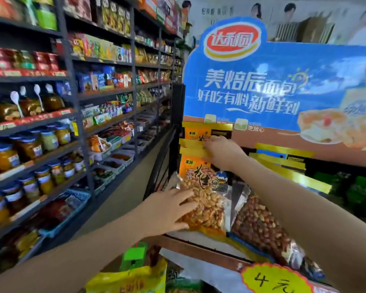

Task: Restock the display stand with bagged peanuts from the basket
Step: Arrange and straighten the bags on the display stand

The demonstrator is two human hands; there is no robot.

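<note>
A bag of peanuts with a yellow-orange top and a clear window stands at the left end of the display stand. My left hand grips its lower left side. My right hand pinches its gold top edge. Behind it stand more yellow peanut bags. A darker bag of peanuts lies to the right, under my right forearm. The basket is not in view.
A blue cardboard header rises behind the stand. A yellow price tag sits on its front edge. Yellow bags fill the tier below. Shelves of jars and snacks line the left of the aisle floor.
</note>
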